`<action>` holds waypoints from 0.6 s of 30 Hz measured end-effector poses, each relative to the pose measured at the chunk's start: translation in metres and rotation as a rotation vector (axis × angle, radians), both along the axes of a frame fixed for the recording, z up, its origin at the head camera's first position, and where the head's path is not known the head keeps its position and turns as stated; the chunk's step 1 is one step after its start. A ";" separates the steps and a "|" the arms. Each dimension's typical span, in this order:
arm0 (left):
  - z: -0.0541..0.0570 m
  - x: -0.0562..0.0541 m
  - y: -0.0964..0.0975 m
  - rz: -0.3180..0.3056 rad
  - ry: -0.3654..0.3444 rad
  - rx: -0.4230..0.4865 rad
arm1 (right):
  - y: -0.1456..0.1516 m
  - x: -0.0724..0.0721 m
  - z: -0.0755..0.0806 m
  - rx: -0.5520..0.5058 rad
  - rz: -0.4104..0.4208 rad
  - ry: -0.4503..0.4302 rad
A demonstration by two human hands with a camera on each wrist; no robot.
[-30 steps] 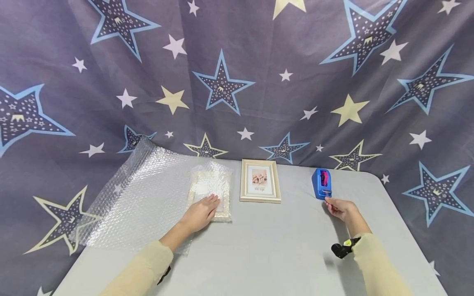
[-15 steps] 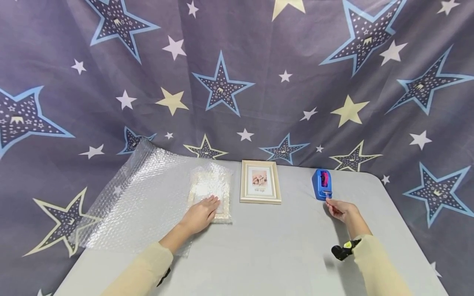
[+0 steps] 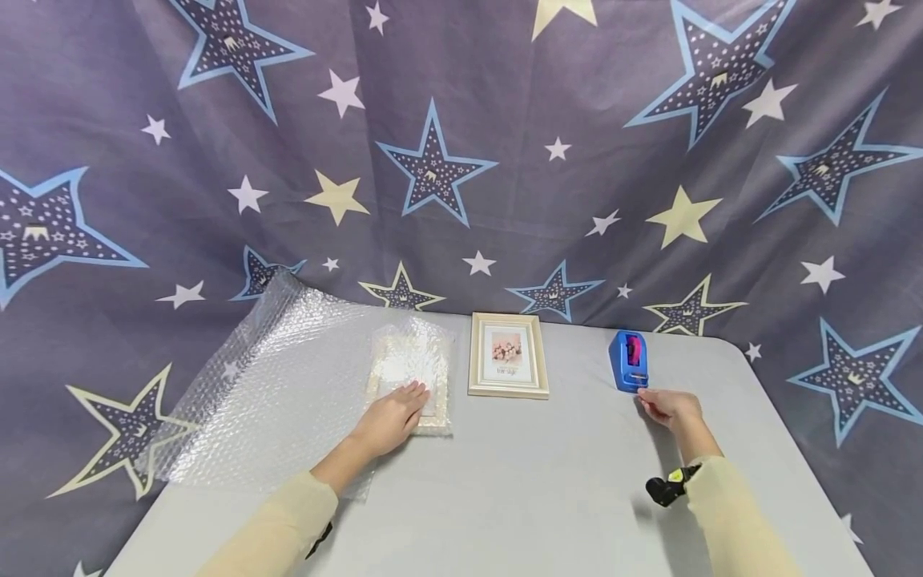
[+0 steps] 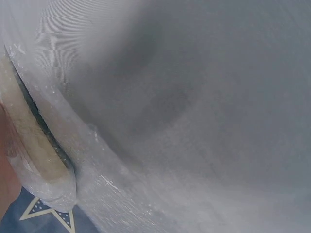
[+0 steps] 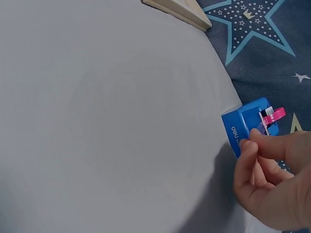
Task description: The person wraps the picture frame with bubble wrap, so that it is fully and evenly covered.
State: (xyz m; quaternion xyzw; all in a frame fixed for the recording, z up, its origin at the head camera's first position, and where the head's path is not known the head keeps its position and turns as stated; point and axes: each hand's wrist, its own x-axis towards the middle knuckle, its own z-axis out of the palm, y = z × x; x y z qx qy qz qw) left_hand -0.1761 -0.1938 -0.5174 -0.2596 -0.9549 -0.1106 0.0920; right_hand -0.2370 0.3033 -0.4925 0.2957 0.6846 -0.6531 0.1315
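Note:
My left hand [image 3: 389, 418] rests with extended fingers on a picture frame [image 3: 392, 370] folded in bubble wrap [image 3: 288, 393]. The wrap's loose sheet spreads out to the left. In the left wrist view only the edge of the wrapped frame [image 4: 36, 141] and a bit of hand show. My right hand [image 3: 672, 407] is at the front of a blue tape dispenser [image 3: 618, 369] with a pink core [image 5: 277, 115]. In the right wrist view, thumb and index finger pinch the clear tape's end at the dispenser's cutter side; the pinched end is mostly hidden by the fingertips.
A second, unwrapped cream frame [image 3: 471, 361] with a flower picture lies between the wrapped one and the dispenser. The grey table [image 3: 534, 481] meets a star-patterned curtain [image 3: 519, 176] behind the objects.
My right hand has shifted very slightly at the dispenser's front, the fingers keeping their pinch. The left hand stays on the wrapped frame.

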 end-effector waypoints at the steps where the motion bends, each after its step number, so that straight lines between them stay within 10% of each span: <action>1: 0.000 0.000 0.000 -0.001 0.002 0.002 | 0.000 0.000 0.000 0.027 -0.019 0.007; 18: 0.003 0.000 0.001 0.004 -0.006 0.005 | -0.003 0.002 0.002 0.299 -0.038 0.070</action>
